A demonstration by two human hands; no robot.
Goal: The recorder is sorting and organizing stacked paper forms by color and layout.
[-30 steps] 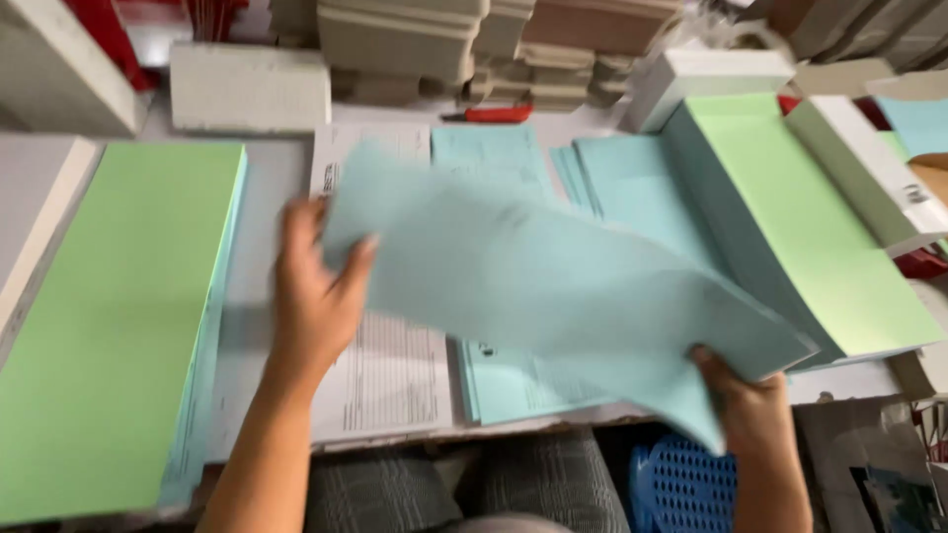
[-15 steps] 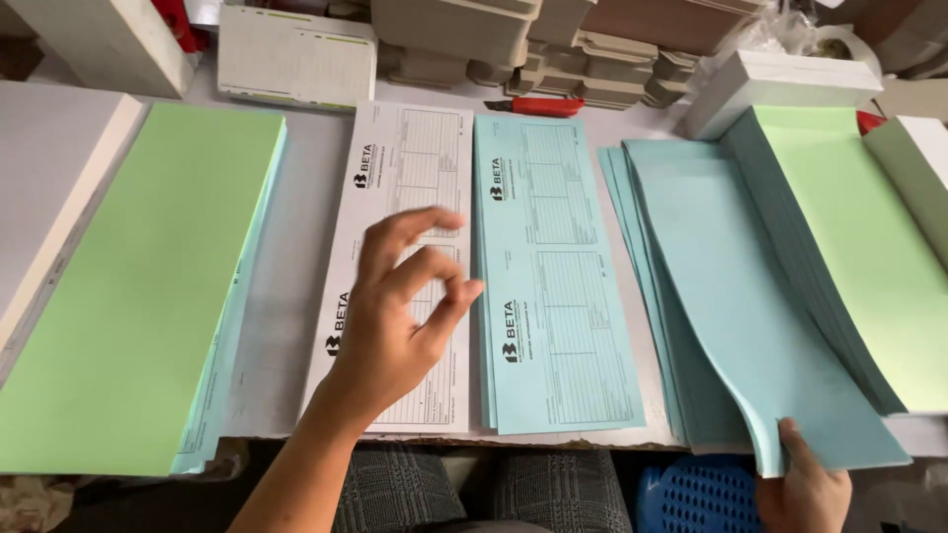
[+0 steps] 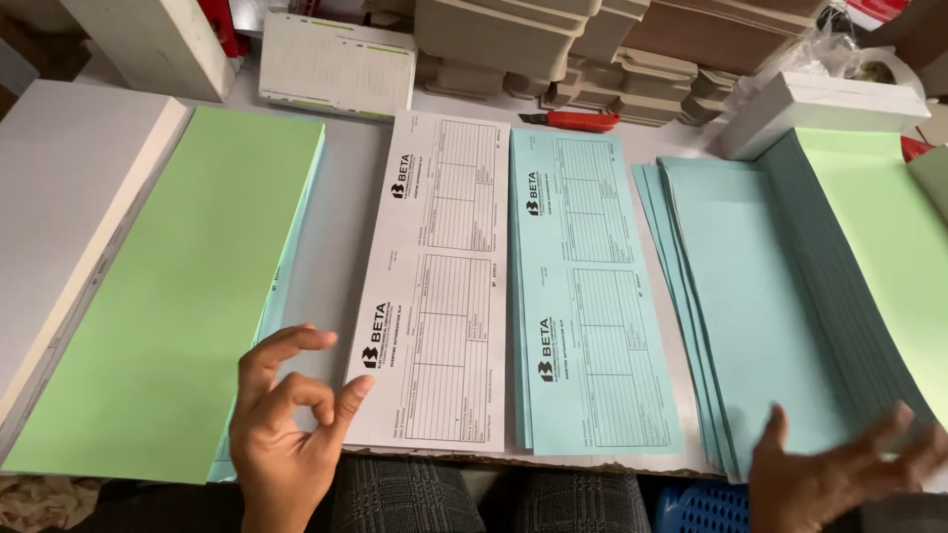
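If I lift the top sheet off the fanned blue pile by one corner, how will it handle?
Probably floppy: the blue sheets are long, narrow and thin, so one would likely sag when held at a corner. It looks light. The pile is already fanned at its edges, so sheets seem to slide easily; neighbours may shift under the right hand.

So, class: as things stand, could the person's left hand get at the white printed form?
Probably yes. The left hand hovers open right beside the white printed form, whose near corner lies bare, with nothing between them.
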